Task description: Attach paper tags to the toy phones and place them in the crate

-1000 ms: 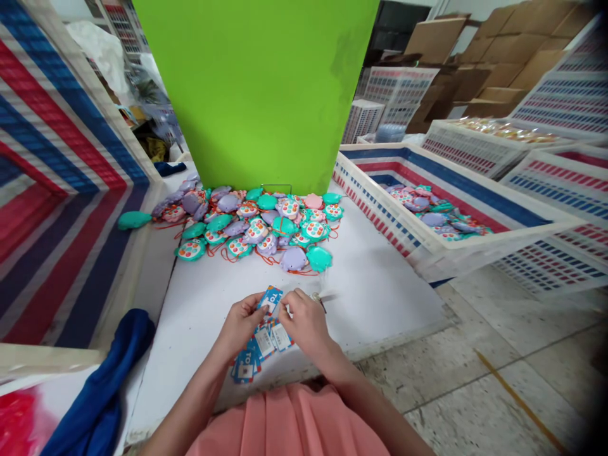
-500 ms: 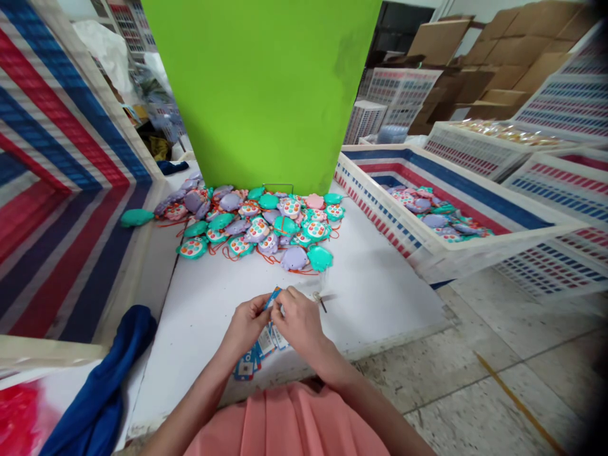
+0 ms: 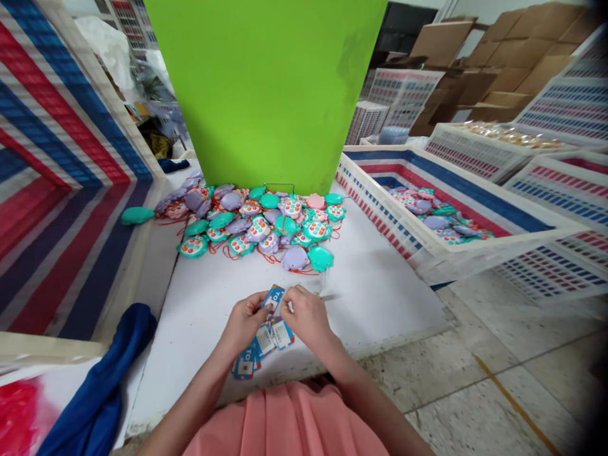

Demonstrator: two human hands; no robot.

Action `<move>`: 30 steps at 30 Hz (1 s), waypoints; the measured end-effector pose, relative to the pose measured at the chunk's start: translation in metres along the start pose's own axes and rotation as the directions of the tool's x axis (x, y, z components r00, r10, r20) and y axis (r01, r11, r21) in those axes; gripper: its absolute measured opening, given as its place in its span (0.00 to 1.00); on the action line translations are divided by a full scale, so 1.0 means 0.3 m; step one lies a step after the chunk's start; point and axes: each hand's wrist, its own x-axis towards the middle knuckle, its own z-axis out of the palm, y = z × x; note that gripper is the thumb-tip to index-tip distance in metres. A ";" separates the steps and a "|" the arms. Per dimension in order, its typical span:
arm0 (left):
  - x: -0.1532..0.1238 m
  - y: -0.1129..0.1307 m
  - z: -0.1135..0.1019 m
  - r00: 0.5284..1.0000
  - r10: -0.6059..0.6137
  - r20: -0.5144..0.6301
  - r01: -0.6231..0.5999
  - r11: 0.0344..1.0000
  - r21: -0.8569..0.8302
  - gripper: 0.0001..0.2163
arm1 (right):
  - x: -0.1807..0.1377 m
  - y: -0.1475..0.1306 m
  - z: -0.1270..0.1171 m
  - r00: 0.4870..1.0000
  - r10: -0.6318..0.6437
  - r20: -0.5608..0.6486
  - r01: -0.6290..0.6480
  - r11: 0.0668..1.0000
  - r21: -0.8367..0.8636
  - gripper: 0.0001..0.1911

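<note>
My left hand [image 3: 247, 321] pinches a small blue printed card [image 3: 274, 296] between thumb and fingers, its face turned up. Close at its right side is my right hand [image 3: 304, 315], with fingers curled in a pinch; what they hold, if anything, is too small to make out. Below both hands, more blue and white cards [image 3: 266, 341] lie fanned on the white table [image 3: 199, 304]. Beyond them is a heap of teal, purple and pink animal-shaped toys [image 3: 256, 229] with coloured buttons and orange cords.
A green panel [image 3: 270, 95] stands behind the toys. To the right, a striped-lined crate [image 3: 380, 218] holds more of these toys. A large striped-lined crate [image 3: 71, 253] is on the left, with a blue cloth [image 3: 111, 380] in front of it. Cardboard boxes [image 3: 517, 57] stand behind.
My right hand has shifted slightly right, away from my left. The card in my left hand now shows more of its printed face, and more of the cards below are uncovered.
</note>
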 end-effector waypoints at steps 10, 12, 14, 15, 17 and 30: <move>0.001 0.026 0.005 0.999 -0.029 -0.017 0.027 0.997 -0.072 0.18 | -0.006 0.002 0.002 1.000 -0.013 0.004 0.013 0.999 0.040 0.04; 0.001 0.027 0.004 1.000 -0.024 -0.017 0.023 0.997 -0.075 0.18 | -0.005 0.000 0.002 1.000 -0.006 -0.011 0.006 0.999 0.040 0.04; 0.000 0.029 0.005 0.999 -0.026 -0.019 0.024 0.997 -0.072 0.18 | -0.005 -0.002 0.004 1.000 -0.004 -0.024 0.005 0.999 0.040 0.04; 0.000 0.029 0.005 0.999 -0.028 -0.021 0.027 0.997 -0.068 0.18 | -0.005 -0.004 0.004 1.000 -0.003 -0.027 0.004 0.999 0.040 0.04; -0.001 0.027 0.006 0.999 -0.023 -0.025 0.022 0.998 -0.058 0.18 | -0.006 -0.008 0.004 1.000 -0.003 -0.027 0.004 0.999 0.035 0.04; 0.003 0.010 0.010 0.999 0.029 -0.037 -0.032 0.998 -0.058 0.17 | -0.008 -0.025 0.011 0.997 -0.027 -0.069 0.028 0.999 0.019 0.03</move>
